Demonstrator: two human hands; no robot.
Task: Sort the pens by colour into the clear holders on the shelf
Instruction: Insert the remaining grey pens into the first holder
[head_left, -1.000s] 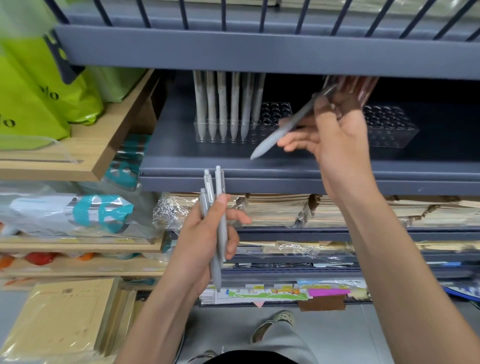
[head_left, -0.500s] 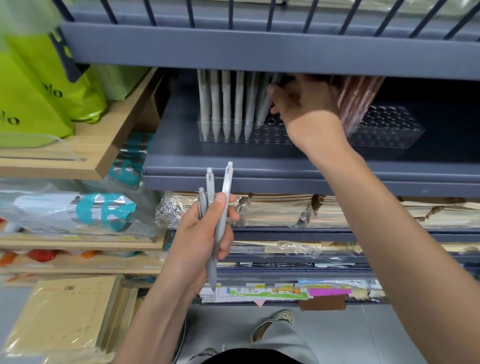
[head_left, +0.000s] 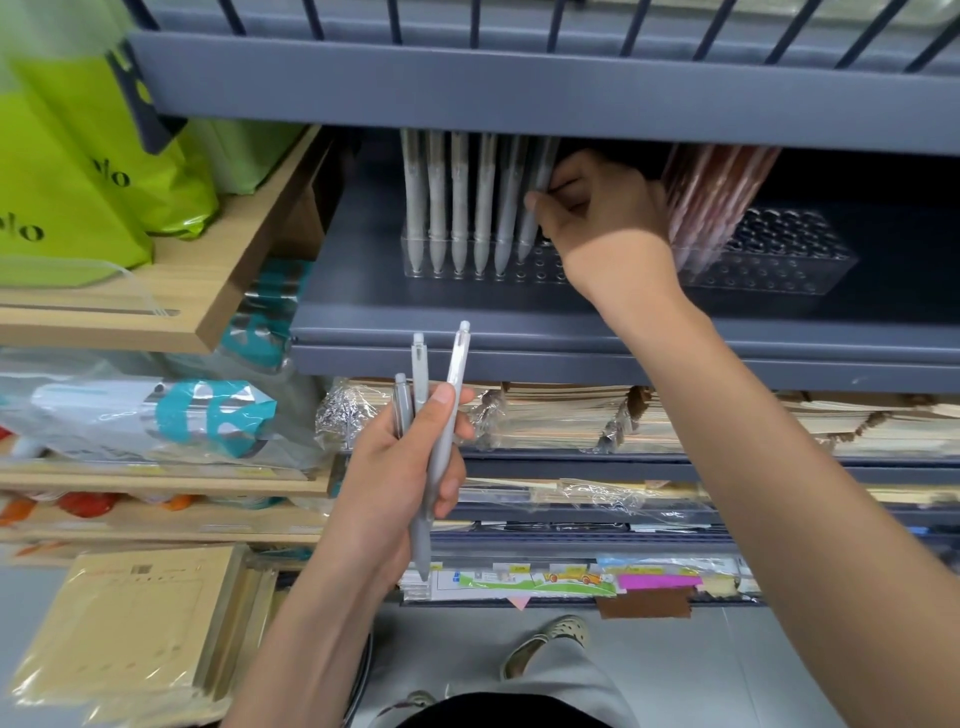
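On the grey shelf (head_left: 467, 322) stands a clear holder (head_left: 540, 265) with several grey pens (head_left: 460, 202) upright in a row. My right hand (head_left: 597, 218) reaches in and pinches the rightmost grey pen (head_left: 535, 208), which leans slightly with its tip in the holder. A second clear holder (head_left: 779, 260) to the right carries several reddish-brown pens (head_left: 711, 197), tilted. Below the shelf edge, my left hand (head_left: 405, 478) grips three grey pens (head_left: 441, 415), clicker ends up.
The shelf above (head_left: 519, 88) hangs low over the pen tops. Green bags (head_left: 78, 171) sit on a wooden shelf at left. Wrapped notebook stacks (head_left: 571, 415) fill the shelves below. Tan envelopes (head_left: 130, 623) lie at bottom left; a shoe (head_left: 545, 644) shows on the floor.
My right hand carried a grey pen from in front of the shelf into the left holder and now sets it at the row's right end. The left hand's bundle fanned slightly.
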